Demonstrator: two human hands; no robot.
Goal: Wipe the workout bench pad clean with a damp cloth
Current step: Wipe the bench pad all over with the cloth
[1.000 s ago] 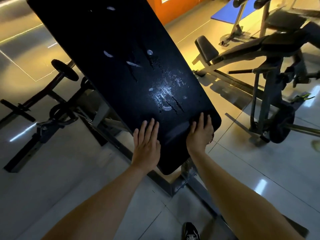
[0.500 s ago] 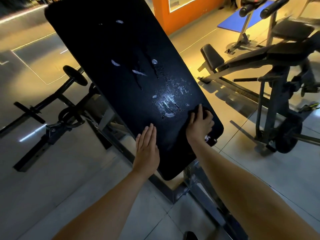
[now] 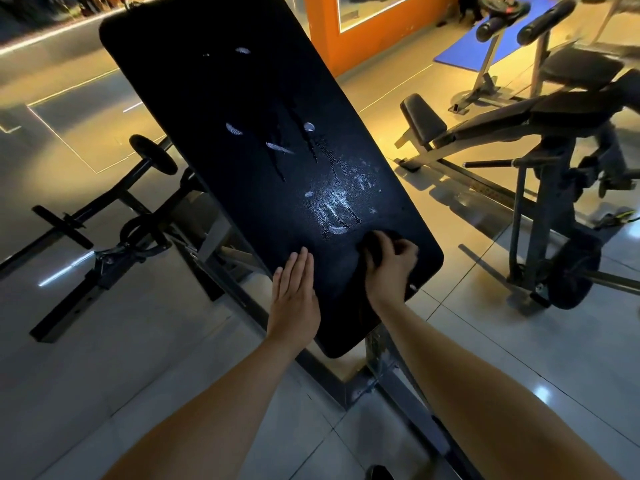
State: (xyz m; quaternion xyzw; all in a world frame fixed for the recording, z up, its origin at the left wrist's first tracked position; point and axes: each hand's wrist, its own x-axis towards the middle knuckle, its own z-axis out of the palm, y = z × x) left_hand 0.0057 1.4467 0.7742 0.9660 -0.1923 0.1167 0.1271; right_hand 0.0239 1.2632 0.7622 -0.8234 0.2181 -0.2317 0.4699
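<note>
Pad [image 3: 249, 140] black, tilted, with wet streaks [image 3: 337, 209] mid-surface. Right hand [image 3: 391, 268] near pad's lower right corner, fingers [image 3: 403, 249] curled around dark cloth [image 3: 379, 239], pressing it just below the streaks. Left hand [image 3: 294, 299] flat on lower left edge, fingers straight, gripping nothing.

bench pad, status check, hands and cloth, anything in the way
Left hand flat on bench pad, open. Right hand bunched on dark cloth, just below wet smears. Pad surface unobstructed.
</note>
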